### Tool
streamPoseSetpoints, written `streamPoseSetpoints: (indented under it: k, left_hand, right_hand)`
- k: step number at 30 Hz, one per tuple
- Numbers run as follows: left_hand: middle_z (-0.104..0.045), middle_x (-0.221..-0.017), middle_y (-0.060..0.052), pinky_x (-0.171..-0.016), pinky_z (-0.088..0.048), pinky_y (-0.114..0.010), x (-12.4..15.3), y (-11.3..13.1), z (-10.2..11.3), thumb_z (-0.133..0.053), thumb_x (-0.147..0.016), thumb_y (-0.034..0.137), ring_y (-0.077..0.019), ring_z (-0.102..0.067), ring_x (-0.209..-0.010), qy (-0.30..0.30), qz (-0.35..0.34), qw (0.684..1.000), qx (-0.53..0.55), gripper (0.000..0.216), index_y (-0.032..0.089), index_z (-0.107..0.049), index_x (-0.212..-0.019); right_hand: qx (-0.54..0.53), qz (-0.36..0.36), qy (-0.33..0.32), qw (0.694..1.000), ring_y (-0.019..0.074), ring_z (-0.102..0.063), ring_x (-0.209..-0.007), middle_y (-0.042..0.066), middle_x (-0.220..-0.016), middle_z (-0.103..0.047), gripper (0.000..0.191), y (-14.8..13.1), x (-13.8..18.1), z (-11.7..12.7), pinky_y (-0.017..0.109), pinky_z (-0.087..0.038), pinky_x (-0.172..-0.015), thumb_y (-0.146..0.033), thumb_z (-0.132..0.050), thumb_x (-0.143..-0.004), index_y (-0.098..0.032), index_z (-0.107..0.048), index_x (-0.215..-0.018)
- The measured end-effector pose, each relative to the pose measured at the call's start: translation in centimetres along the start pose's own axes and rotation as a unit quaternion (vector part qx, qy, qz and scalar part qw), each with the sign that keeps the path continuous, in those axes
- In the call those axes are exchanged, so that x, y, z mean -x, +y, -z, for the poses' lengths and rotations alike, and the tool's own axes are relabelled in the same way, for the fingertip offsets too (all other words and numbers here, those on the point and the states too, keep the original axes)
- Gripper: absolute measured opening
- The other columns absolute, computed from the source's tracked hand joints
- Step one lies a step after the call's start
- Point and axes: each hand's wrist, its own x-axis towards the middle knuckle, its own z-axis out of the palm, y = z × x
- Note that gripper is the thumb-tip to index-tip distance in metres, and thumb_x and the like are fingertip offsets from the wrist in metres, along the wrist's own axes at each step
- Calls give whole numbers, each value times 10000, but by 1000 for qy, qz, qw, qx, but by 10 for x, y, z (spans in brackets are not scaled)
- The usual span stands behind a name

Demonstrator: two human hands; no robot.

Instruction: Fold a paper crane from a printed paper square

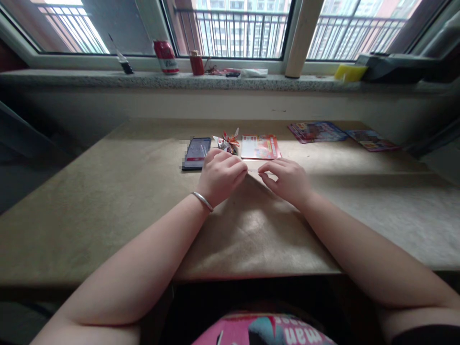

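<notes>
My left hand (223, 173), with a silver bangle at its wrist, is closed over the table just in front of a phone (196, 154) and a crumpled or folded bundle of colourful paper (228, 143). My right hand (286, 178) is curled, its thumb and forefinger brought together in a pinch. A small gap separates the two hands, and something thin and pale seems to span it, too faint to name. Just beyond the hands lies a red and white printed card or booklet (260, 146). What the left fingers hold is hidden.
Colourful printed cards (316, 131) lie at the table's back right, with another printed sheet (372, 139) beside them. On the stone windowsill (140, 81) stand a red can (166, 57), a red lighter-like container (196, 63), a brush (124, 63) and a yellow item (350, 73).
</notes>
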Motion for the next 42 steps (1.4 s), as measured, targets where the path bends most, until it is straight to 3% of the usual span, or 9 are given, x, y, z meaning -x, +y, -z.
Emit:
streamPoseSetpoints:
  k: [5, 9, 13, 16, 20, 28, 42]
  left_hand:
    - [-700, -831, 15, -1104, -257, -497, 0, 4, -1, -510, -919, 279, -196, -577, -926, 7, -27, 1000, -13, 191, 247, -668, -817]
    - [-701, -882, 24, -1125, -237, -517, 1, 8, 0, -531, -904, 261, -211, -559, -1033, 34, -20, 999, -5, 150, 259, -667, -840]
    - [-688, -875, 8, -1065, -340, -443, 0, 13, -1, -511, -894, 238, -194, -569, -948, 17, -37, 999, 4, 165, 230, -653, -811]
    - [-671, -848, -20, -909, -431, -369, -1, 16, -2, -512, -857, 208, -194, -563, -858, -14, -41, 999, -7, 136, 202, -634, -798]
    - [-665, -871, -43, -801, -427, -355, -1, 18, -5, -557, -804, 215, -219, -566, -872, -40, -22, 998, -32, 64, 194, -617, -809]
    - [-661, -840, -41, -806, -412, -368, -1, 17, -6, -581, -773, 224, -225, -572, -827, -60, -38, 996, -53, 52, 187, -604, -802]
    - [-658, -845, -56, -826, -420, -381, -1, -1, 6, -577, -753, 212, -234, -573, -820, -99, -8, 993, -66, 31, 191, -592, -771]
  right_hand:
    - [42, -17, 1, 999, 177, -655, -813, 10, -843, -730, 169, -3, 1, -3, 284, -445, -754, -282, -539, -877, -228, -684, -809]
    - [90, -20, 4, 996, 181, -640, -825, 17, -847, -723, 182, -14, -1, 0, 287, -413, -731, -280, -526, -879, -226, -676, -791]
    - [101, -13, -8, 995, 171, -621, -806, 25, -825, -714, 191, -25, 0, -1, 279, -387, -696, -287, -521, -886, -213, -658, -776]
    - [110, -7, -1, 994, 170, -616, -806, 33, -823, -709, 191, -27, 1, -3, 280, -381, -696, -280, -514, -887, -203, -645, -771]
    - [93, -3, -18, 995, 167, -617, -810, 31, -826, -708, 200, -27, 0, -5, 277, -382, -695, -280, -493, -898, -203, -643, -792]
    - [48, -31, -89, 994, 167, -610, -759, 24, -819, -710, 116, -28, -2, -4, 276, -374, -650, -242, -529, -819, -215, -636, -781]
    - [6, -34, -93, 995, 171, -632, -815, 15, -882, -715, 138, -9, 1, 0, 265, -408, -700, -253, -525, -835, -232, -662, -833]
